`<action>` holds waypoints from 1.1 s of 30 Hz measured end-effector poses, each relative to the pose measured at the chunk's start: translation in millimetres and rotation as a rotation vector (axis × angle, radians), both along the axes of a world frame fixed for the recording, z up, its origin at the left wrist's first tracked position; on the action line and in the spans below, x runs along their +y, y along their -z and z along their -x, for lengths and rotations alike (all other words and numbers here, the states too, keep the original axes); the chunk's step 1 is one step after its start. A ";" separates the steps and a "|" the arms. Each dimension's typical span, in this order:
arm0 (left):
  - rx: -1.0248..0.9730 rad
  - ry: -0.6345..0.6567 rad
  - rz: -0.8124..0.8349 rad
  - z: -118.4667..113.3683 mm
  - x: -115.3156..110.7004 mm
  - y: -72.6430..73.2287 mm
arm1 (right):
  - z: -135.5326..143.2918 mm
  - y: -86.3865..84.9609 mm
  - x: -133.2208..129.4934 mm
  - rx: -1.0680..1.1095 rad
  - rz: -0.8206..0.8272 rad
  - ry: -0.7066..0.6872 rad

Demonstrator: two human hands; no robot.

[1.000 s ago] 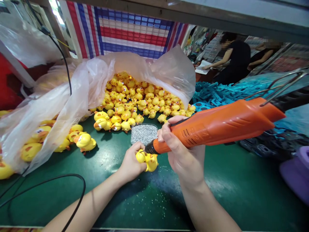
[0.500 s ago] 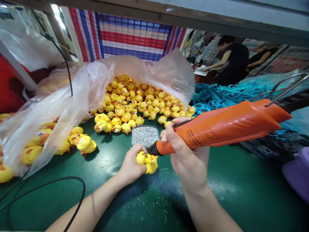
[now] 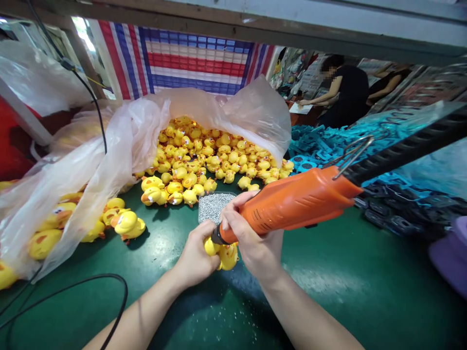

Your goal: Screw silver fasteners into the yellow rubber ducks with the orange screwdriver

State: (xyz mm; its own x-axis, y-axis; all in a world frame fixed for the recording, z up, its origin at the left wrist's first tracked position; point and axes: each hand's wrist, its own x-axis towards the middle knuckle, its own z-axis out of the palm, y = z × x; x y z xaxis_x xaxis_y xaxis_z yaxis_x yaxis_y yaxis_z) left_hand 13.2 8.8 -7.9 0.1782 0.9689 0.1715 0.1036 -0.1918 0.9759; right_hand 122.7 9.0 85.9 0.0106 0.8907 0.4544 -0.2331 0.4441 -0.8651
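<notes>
My left hand (image 3: 197, 253) is closed around a yellow toy duck (image 3: 228, 256), holding it low over the green table. In my right hand (image 3: 251, 238) is an orange electric screwdriver (image 3: 292, 201), gripped near its front end. The black nose of the tool meets the duck beside my left fingers; its bit is hidden from view. Just beyond both hands stands a clear plastic tray (image 3: 200, 214) filled with small silvery screws, partly covered by my right hand.
A heap of yellow ducks (image 3: 219, 150) spills from a plastic bag (image 3: 120, 129) at the back. Several ducks lie at left near a black cable (image 3: 122, 287). Blue parts (image 3: 317, 146) and dark parts (image 3: 390, 214) are piled right. Another person (image 3: 343, 92) works behind.
My right hand has brought the screwdriver left and down, so its nose now covers part of the duck. The left hand still holds the duck in nearly the same place.
</notes>
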 end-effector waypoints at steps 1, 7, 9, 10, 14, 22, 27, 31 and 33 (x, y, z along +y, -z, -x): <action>0.002 0.003 -0.001 0.1 -0.2 -0.5 | 0.3 0.9 -0.1 -0.003 0.001 0.001; -0.007 -0.002 -0.018 0.0 -0.7 -5.2 | 1.3 2.2 2.8 0.087 -0.004 -0.042; -0.011 0.008 0.006 -0.4 -0.1 -6.7 | 0.7 -0.2 4.3 0.117 -0.002 -0.077; -0.011 0.018 0.025 -0.5 0.3 -7.7 | 0.2 -1.9 4.6 0.125 0.007 -0.094; 0.037 0.067 0.069 1.6 0.6 -13.3 | -5.1 -9.9 2.1 0.158 0.022 -0.098; -0.023 0.194 0.322 5.7 3.2 -8.5 | -29.7 -27.6 -5.5 0.138 0.002 -0.078; 0.050 0.091 0.221 7.1 4.9 -13.4 | -38.3 -20.5 -10.9 0.101 0.006 0.024; 0.047 0.044 0.161 6.4 3.6 -17.0 | -37.0 -11.2 -11.2 0.144 0.002 0.029; 0.015 0.028 0.144 5.6 2.2 -17.4 | -33.7 -7.1 -11.2 0.149 0.009 0.024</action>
